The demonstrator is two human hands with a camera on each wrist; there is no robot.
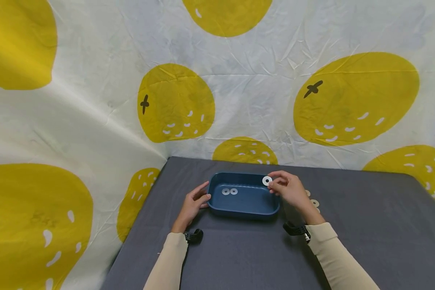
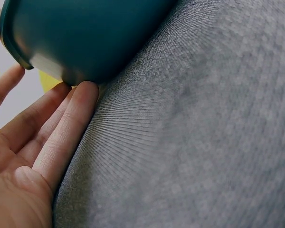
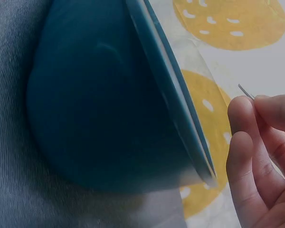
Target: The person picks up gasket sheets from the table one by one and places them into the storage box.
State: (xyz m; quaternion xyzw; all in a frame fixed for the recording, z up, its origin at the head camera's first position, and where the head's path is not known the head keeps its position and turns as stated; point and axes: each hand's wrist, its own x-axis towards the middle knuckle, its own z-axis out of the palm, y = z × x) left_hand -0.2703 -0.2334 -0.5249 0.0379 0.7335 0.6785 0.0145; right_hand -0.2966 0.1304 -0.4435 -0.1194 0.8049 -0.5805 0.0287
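A blue rectangular tray (image 1: 243, 212) sits on the table in the head view, two flat metal washers (image 1: 233, 191) lying side by side on its floor. At its left end, my left hand (image 1: 192, 206) holds the tray, thumb at the rim and fingers against the outer wall. The left wrist view shows those fingers (image 2: 61, 133) reaching under the tray's curved end. Above the tray's right back corner, my right hand (image 1: 289, 189) pinches another washer (image 1: 267, 181) between thumb and fingertips. That washer appears edge-on as a thin sliver (image 3: 245, 90) in the right wrist view.
Several more washers (image 1: 314, 202) lie on the grey cloth-covered table (image 1: 232, 257) right of the tray, partly hidden behind my right hand and wrist. A white curtain with yellow fruit prints (image 1: 253, 100) hangs at the back and left. Both wrists wear black straps (image 1: 193, 236).
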